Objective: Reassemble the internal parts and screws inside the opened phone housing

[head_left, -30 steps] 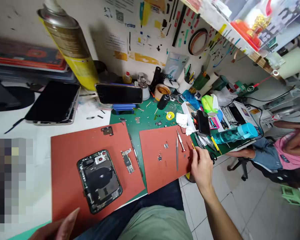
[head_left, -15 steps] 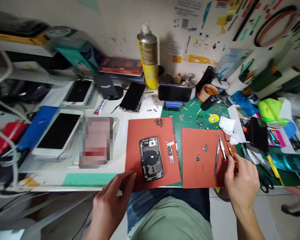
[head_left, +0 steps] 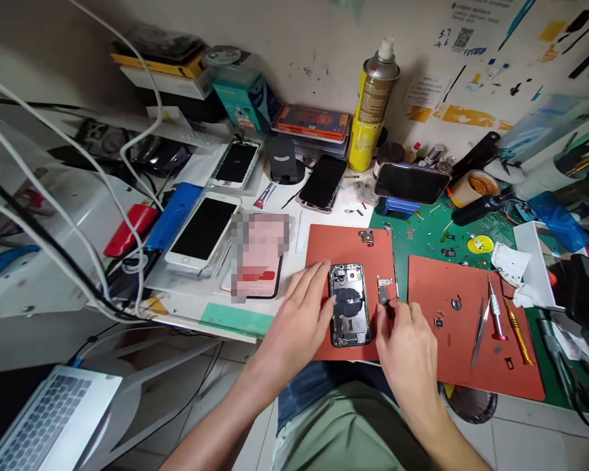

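An opened phone housing [head_left: 349, 307] with its inner parts bared lies face up on the left red-brown mat [head_left: 319, 242]. Along its left edge rests my left hand [head_left: 302, 311], fingers stretched out and thumb at the housing's side. Just right of the housing is a small phone logic board [head_left: 384, 289]. My right hand [head_left: 408, 337] has thumb and forefinger closed around the board's lower end, which they hide. A small metal part [head_left: 366, 237] sits at the mat's top, and a thin tool [head_left: 396, 271] lies by its right edge.
On the right mat [head_left: 427, 275] lie tweezers [head_left: 481, 330], a silver screwdriver [head_left: 495, 311], a gold screwdriver [head_left: 519, 333] and small parts. Scissors [head_left: 582, 392] lie farther right. Behind stand a spray can [head_left: 374, 108] and a propped phone [head_left: 412, 183]. White cables [head_left: 86, 163] hang at left.
My right hand has left the gold screwdriver, now lying on the right mat, and moved left to the logic board. My left hand has come up beside the phone housing. The view has swung left.
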Motion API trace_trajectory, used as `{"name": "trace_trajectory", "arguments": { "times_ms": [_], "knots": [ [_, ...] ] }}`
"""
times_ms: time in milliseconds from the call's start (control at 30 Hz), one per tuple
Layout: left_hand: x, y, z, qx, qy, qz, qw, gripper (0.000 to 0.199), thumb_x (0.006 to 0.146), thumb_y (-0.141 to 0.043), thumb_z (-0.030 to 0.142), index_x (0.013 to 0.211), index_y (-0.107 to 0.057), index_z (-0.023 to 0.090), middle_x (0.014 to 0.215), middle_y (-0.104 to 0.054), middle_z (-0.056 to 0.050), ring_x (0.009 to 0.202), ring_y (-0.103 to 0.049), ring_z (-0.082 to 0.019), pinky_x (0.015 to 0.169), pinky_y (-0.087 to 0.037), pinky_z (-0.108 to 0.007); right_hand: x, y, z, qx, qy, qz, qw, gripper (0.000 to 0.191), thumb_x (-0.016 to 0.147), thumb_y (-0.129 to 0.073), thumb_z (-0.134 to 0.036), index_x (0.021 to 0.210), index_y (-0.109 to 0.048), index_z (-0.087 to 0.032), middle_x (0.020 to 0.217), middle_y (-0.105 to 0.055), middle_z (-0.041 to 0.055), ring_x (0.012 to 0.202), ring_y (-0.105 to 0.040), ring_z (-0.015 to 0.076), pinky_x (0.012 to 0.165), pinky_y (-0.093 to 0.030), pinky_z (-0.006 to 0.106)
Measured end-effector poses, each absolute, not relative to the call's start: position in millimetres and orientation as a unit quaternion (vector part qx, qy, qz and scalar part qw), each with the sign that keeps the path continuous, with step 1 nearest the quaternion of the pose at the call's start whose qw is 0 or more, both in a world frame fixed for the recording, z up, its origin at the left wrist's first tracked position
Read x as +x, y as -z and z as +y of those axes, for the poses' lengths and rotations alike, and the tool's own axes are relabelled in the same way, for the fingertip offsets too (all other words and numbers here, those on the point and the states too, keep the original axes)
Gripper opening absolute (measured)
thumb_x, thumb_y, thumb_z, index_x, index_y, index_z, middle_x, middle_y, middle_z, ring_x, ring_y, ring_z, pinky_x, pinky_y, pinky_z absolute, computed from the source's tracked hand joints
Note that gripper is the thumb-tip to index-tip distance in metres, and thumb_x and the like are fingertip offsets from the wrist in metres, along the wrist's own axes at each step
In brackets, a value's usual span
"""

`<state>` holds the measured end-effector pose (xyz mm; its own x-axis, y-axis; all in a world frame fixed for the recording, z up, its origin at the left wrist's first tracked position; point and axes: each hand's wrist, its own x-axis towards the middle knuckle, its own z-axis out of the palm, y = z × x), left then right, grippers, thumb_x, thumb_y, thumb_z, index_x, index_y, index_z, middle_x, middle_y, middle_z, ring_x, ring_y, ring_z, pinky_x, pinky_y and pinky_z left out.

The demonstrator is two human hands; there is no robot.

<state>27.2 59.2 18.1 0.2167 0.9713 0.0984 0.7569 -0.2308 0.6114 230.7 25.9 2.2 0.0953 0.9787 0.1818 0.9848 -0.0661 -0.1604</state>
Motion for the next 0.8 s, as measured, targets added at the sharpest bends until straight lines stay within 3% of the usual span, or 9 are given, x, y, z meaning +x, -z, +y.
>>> {"name": "trace_trajectory", "arguments": {
  "times_ms": [200, 433, 567, 800],
  "knots": [
    [35.2, -7.9, 79.9, 0.771, -0.192, 0.549, 0.261, 0.057, 0.107, -0.046, 0.019, 0.163, -0.034, 0.014, 0.158, -0.053, -0.016, 0.151, -0.042, -0.03, 0.125, -0.045, -0.057, 233.5, -6.2, 24.9, -0.708, 0.02, -0.692, 0.135, 0.033, 0.109, -0.047, -0.03, 0.101, -0.073, -0.012, 0.083, -0.07, 0.0084, 0.063, -0.066, 0.0218, 0.054, -0.038, 0.033],
    [31.8, -9.5, 70.6, 0.773, -0.188, 0.548, 0.26, 0.055, 0.108, -0.047, 0.02, 0.161, -0.036, 0.019, 0.158, -0.052, -0.015, 0.148, -0.045, -0.03, 0.124, -0.045, -0.057, 253.9, -14.5, 25.0, -0.673, -0.023, -0.721, 0.163, 0.039, 0.108, -0.046, -0.036, 0.094, -0.076, -0.014, 0.074, -0.067, 0.0043, 0.055, -0.065, 0.0186, 0.051, -0.04, 0.031],
    [30.5, -12.5, 58.4, 0.78, -0.186, 0.549, 0.234, 0.054, 0.108, -0.049, 0.019, 0.16, -0.037, 0.018, 0.151, -0.057, -0.016, 0.14, -0.051, -0.031, 0.118, -0.049, -0.056, 260.3, -27.4, 8.2, -0.641, -0.109, -0.727, 0.219, 0.029, 0.107, -0.055, -0.038, 0.101, -0.074, -0.017, 0.081, -0.069, 0.0022, 0.06, -0.067, 0.0157, 0.055, -0.047, 0.028],
    [29.5, -16.5, 58.9, 0.811, -0.185, 0.516, 0.206, 0.048, 0.107, -0.053, 0.016, 0.154, -0.046, 0.015, 0.139, -0.062, -0.016, 0.13, -0.056, -0.031, 0.113, -0.053, -0.052, 252.8, -30.7, -10.0, -0.559, -0.205, -0.76, 0.26, 0.016, 0.106, -0.058, -0.023, 0.112, -0.071, -0.016, 0.086, -0.07, 0.0027, 0.065, -0.067, 0.0143, 0.058, -0.051, 0.026]
  ]
}}
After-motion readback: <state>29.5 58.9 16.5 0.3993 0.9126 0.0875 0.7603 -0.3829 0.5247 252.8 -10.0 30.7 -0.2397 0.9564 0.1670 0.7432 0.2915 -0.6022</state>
